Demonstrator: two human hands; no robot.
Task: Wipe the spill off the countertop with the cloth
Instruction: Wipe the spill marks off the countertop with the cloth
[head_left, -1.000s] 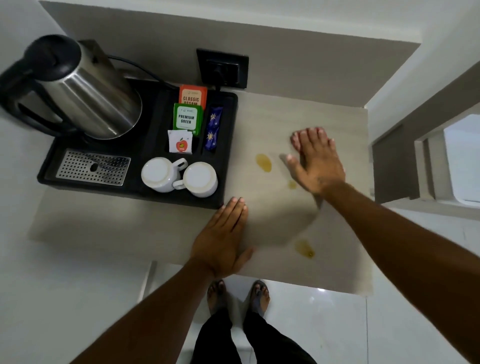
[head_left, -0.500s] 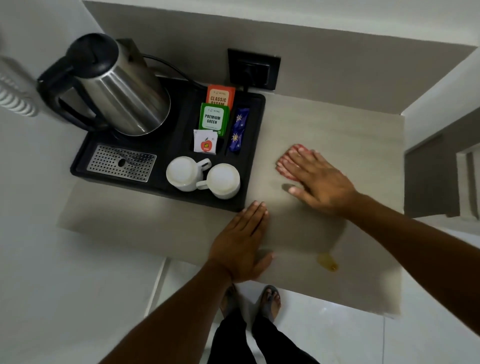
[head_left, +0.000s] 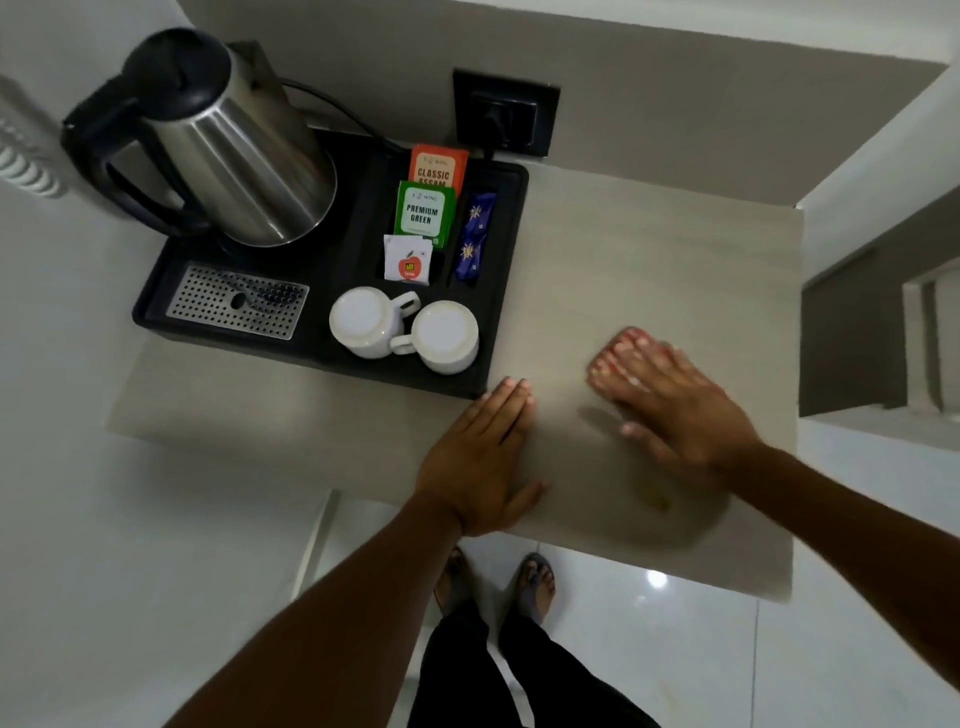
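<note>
1. My right hand (head_left: 675, 410) lies flat and spread on the pale beige stone-look countertop (head_left: 649, 260). A reddish pink cloth (head_left: 631, 338) shows only at my fingertips; the palm presses it down, the fingers do not close on it. The hand is blurred.
2. My left hand (head_left: 483, 457) is open and flat, holding nothing, near the front edge and just beside the corner of the black plastic tray (head_left: 511, 291).
3. One small yellowish spill mark (head_left: 660, 501) is on the countertop near the front edge, by my right wrist. I see no other stain.
4. I judge this mark is the risk: the cloth is under my fingers, not under my wrist, so my forearm may smear the liquid.
5. A wide sweep to the left could knock the two white ceramic cups (head_left: 405, 327) on the tray.
</note>
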